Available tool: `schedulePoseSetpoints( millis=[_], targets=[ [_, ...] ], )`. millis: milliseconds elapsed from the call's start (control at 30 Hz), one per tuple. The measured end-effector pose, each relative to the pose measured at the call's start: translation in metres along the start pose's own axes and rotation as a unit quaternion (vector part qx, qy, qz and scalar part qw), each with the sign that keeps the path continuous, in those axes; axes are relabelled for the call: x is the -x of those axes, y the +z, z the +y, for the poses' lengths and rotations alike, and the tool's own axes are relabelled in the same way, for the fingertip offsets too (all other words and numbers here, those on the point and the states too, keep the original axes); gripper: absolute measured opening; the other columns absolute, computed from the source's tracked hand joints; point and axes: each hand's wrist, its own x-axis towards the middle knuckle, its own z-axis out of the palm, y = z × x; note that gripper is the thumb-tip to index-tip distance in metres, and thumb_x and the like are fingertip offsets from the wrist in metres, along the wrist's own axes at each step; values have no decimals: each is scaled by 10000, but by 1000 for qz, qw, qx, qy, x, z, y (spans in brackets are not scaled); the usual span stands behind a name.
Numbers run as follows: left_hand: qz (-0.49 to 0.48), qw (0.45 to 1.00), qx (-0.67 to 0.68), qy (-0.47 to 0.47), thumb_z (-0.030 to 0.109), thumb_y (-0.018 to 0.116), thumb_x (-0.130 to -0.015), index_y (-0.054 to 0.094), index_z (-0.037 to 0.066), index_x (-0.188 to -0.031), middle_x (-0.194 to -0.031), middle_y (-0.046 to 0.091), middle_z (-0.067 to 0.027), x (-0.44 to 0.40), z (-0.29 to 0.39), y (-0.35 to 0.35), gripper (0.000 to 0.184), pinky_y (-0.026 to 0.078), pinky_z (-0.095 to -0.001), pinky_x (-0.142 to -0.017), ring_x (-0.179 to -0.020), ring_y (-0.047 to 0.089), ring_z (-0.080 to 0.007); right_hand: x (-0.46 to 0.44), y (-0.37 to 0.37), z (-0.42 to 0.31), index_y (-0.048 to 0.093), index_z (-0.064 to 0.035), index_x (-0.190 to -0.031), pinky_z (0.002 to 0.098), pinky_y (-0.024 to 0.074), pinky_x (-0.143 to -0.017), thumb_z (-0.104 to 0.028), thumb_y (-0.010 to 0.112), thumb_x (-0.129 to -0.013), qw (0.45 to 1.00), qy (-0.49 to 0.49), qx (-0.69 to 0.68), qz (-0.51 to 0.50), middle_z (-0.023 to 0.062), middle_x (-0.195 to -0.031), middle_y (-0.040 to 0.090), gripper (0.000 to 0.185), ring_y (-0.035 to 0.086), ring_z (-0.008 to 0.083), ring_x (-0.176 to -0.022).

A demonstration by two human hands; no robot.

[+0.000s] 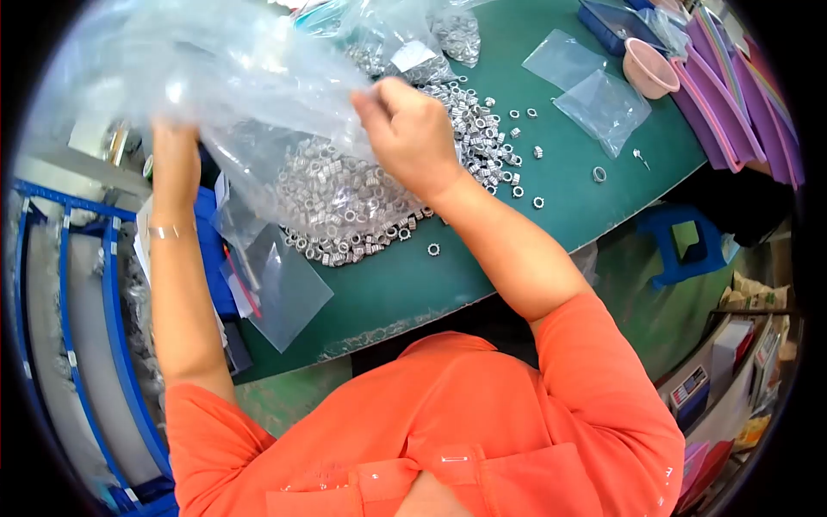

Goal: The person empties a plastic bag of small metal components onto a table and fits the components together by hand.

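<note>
A large clear plastic bag (258, 82) spreads across the upper left, with its lower part over a pile of small silver metal rings (336, 185). My right hand (409, 133) is closed, pinching the bag's edge between thumb and fingers above the pile. My left hand (175, 138) is raised at the left against the bag; blur and plastic hide its fingers. More loose rings (487, 142) lie to the right of my right hand, a few of them scattered singly on the green table (482, 276).
Filled clear bags (454, 36) stand at the back. Flat empty bags (603, 108), a pink bowl (649, 69) and purple bins (715, 95) are at the right. Another flat bag (284, 302) lies near the front edge. A blue stool (685, 246) stands on the floor; blue shelving (86, 327) is at left.
</note>
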Motion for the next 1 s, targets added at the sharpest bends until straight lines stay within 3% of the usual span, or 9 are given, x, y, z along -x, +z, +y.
schedulePoseSetpoints(
  millis=[200,300,400,467,533,667,767,900,1000],
  targets=[
    [-88,896,-408,151,408,859,-472,-83,51,-1436,-1478,-75,-273,67,63,85,1395,50,-436,-1111,-1388,1,-390,-22,-30,5,555,11,-702,340,409,-453,-177,565,-868,816,300,-478,125,54,-608,565,252,501,150,-481],
    [75,897,-387,202,180,757,-667,324,25,-1328,-1363,320,-235,66,43,88,805,263,-394,-1033,-1270,319,-371,-4,-45,17,581,12,-911,296,463,-576,-219,568,-886,833,298,-456,99,73,-774,601,232,546,133,-671],
    [196,937,-279,70,-1,583,-800,598,-1,-1015,-983,621,-137,60,47,85,215,454,-314,-832,-916,597,-277,21,-76,-12,344,11,-1311,393,472,-811,-335,665,-817,879,256,-383,122,167,-1165,526,683,560,236,-982],
    [267,924,-256,95,-2,543,-821,584,-1,-1049,-957,619,-133,53,44,84,231,462,-313,-806,-877,600,-240,55,-84,-20,41,5,-1418,463,322,-1009,-418,788,-661,983,-64,-164,61,260,-1404,258,1144,366,358,-1257],
    [300,921,-229,95,23,576,-805,568,0,-1078,-919,609,-123,52,60,92,274,456,-302,-802,-853,592,-231,79,-84,-52,-33,-11,-1426,494,195,-1071,-443,850,-533,991,-126,-14,-47,292,-1461,29,1328,141,412,-1357],
    [294,941,-142,94,58,663,-750,557,16,-1112,-837,573,-88,60,98,110,380,461,-259,-706,-725,566,-193,80,-54,-23,173,7,-1406,443,246,-1061,-278,785,-689,997,-27,39,63,334,-1427,136,985,192,426,-1341],
    [259,923,-242,148,71,700,-741,577,24,-1088,-854,600,-113,54,110,110,371,477,-278,-639,-665,572,-212,57,-43,-2,485,6,-1108,358,424,-933,-108,564,-895,980,64,-176,68,199,-1147,569,253,560,267,-1058],
    [204,873,-416,151,64,646,-794,547,15,-932,-958,625,-125,51,65,79,176,481,-296,-687,-779,611,-273,36,-72,-42,478,-58,-1024,243,487,-664,-140,502,-942,830,112,-535,111,62,-873,599,119,569,99,-700],
    [313,945,-89,-9,87,545,-882,453,29,-953,-822,552,-75,50,52,73,130,461,-261,-648,-748,549,-150,44,-89,-48,438,-50,-1165,258,497,-624,-154,580,-896,803,151,-576,20,66,-854,622,322,585,106,-663]
  ],
)
